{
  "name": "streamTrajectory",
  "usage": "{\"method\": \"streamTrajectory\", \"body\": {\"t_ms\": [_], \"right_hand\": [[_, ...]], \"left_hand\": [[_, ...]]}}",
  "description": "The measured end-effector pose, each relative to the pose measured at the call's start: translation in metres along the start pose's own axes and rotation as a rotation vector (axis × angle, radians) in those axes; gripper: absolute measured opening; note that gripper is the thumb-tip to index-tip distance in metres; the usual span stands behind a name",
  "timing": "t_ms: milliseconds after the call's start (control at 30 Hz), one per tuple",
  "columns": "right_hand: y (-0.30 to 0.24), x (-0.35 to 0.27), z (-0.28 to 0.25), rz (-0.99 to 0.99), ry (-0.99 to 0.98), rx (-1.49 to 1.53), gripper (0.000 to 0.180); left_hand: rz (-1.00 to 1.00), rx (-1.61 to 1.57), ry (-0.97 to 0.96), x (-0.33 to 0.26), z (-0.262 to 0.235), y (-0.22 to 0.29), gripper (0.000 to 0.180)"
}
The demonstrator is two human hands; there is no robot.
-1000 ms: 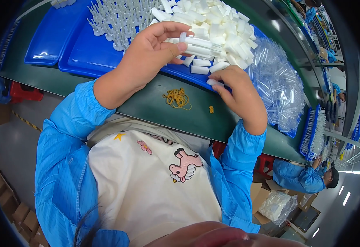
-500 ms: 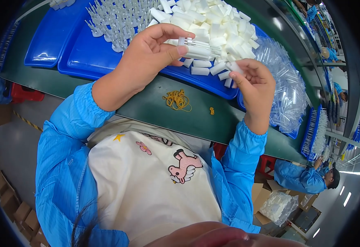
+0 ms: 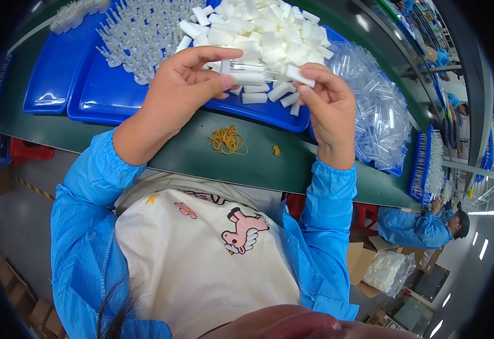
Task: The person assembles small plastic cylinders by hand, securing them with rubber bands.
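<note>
My left hand [image 3: 182, 85] pinches the flat end of a clear-white plastic part with thin prongs [image 3: 250, 66]. One white foam piece sits along its prongs, which point right. My right hand [image 3: 331, 104] grips another small white foam piece [image 3: 300, 75] between thumb and fingers, close to the prong tips. Whether the foam touches the tips I cannot tell. Behind both hands rises a heap of white foam pieces [image 3: 258, 28]. Several similar pronged plastic parts [image 3: 145, 34] stand in a blue tray [image 3: 100, 101] to the left of the heap.
Yellow rubber bands [image 3: 227, 139] lie on the green table [image 3: 275, 169] before me, a smaller clump [image 3: 276, 150] beside them. On the right, clear plastic tubes [image 3: 371, 107] fill another tray. A second blue tray [image 3: 52, 85] stands far left. Another person in blue [image 3: 416, 226] sits at right.
The right hand has brought its foam piece up to the prong tips, turning it so more of it shows. The left hand keeps its hold on the plastic part. The whole view has shifted slightly.
</note>
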State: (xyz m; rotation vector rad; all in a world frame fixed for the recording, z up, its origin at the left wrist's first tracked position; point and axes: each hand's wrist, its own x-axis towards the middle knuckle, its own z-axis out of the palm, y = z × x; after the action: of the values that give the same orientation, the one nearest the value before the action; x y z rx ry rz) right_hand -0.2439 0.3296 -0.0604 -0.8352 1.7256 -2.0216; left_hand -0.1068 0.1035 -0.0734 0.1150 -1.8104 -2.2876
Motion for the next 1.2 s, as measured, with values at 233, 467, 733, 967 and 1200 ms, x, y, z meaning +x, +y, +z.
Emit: {"method": "streamTrajectory", "body": {"t_ms": [233, 467, 733, 967, 1200], "right_hand": [[-0.001, -0.003, 0.001, -0.037, 0.037, -0.049, 0.022], [-0.005, -0.003, 0.001, -0.044, 0.021, -0.143, 0.025], [-0.007, -0.006, 0.011, -0.014, -0.097, -0.134, 0.026], [-0.006, -0.009, 0.025, -0.098, -0.207, -0.279, 0.023], [-0.004, -0.012, 0.043, -0.255, -0.207, -0.539, 0.024]], "left_hand": [[-0.021, 0.015, -0.01, -0.001, 0.0, 0.002, 0.039], [-0.007, 0.051, -0.004, -0.002, 0.0, 0.004, 0.037], [0.105, 0.175, -0.031, -0.001, -0.002, -0.007, 0.037], [0.205, 0.35, -0.094, -0.005, 0.004, -0.006, 0.039], [0.212, 0.364, -0.048, -0.005, 0.009, -0.007, 0.039]]}}
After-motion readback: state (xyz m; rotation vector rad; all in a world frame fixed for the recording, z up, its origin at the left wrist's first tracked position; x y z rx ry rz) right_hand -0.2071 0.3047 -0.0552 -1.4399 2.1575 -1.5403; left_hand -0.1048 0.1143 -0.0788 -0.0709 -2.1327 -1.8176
